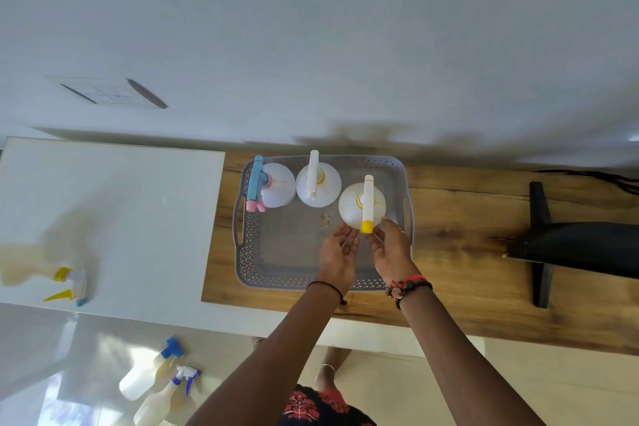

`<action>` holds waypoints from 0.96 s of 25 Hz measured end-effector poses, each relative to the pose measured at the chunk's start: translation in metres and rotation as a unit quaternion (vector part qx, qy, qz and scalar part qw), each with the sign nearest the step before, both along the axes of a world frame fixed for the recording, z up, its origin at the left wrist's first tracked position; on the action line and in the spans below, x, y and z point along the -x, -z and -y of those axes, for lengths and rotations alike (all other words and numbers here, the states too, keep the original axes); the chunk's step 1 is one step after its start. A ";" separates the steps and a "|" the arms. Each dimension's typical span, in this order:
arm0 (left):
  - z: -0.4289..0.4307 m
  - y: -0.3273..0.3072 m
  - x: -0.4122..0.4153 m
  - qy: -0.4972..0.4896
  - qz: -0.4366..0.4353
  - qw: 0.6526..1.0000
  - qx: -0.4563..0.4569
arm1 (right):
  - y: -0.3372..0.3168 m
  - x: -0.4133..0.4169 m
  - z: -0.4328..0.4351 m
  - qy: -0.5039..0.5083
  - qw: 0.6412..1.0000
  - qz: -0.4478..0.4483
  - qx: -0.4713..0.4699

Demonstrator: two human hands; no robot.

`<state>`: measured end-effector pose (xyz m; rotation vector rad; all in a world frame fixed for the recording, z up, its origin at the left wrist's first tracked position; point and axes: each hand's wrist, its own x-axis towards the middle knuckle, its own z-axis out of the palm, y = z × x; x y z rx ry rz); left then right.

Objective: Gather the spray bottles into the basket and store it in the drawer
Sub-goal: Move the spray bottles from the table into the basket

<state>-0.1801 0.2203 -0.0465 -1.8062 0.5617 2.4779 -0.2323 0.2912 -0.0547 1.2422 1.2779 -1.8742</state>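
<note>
Apparently the gathering step is in hand. Three spray bottles stand upright in the grey basket (242, 252): a blue-headed bottle (276, 190), a white-headed bottle (325, 197) and a yellow-tipped bottle (352, 207), all along its far side. The left hand (340, 249) and the right hand (392, 252) are on either side of the yellow tip, close to it. On both, the fingers (389, 225) are apart and relaxed and grip nothing; whether they touch the bottle I cannot tell.

I judge the task is about half done. A blurred bottle (71, 282) lies on the white counter (121, 218), well apart on the left. Two more bottles (145, 373) lie lower left, I think on the floor. The next move calls for a long reach to the left, and the near half of the basket has room for them. I see no drawer.

The basket sits on a wooden counter (466, 252) against a white wall (311, 45). A black stand (570, 249) lies at the right.
</note>
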 end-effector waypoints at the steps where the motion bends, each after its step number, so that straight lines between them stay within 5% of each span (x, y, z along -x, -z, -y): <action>1: 0.000 0.000 0.003 -0.006 -0.002 1.000 -0.001 | 0.000 0.003 0.000 0.004 1.000 0.001 0.003; 13: 0.016 -0.001 0.033 -0.039 -0.030 0.999 0.009 | -0.002 0.027 0.010 0.018 0.999 -0.012 0.048; 24: 0.015 -0.011 0.008 0.086 0.000 0.994 0.061 | -0.006 0.000 0.003 -0.025 0.999 0.028 -0.005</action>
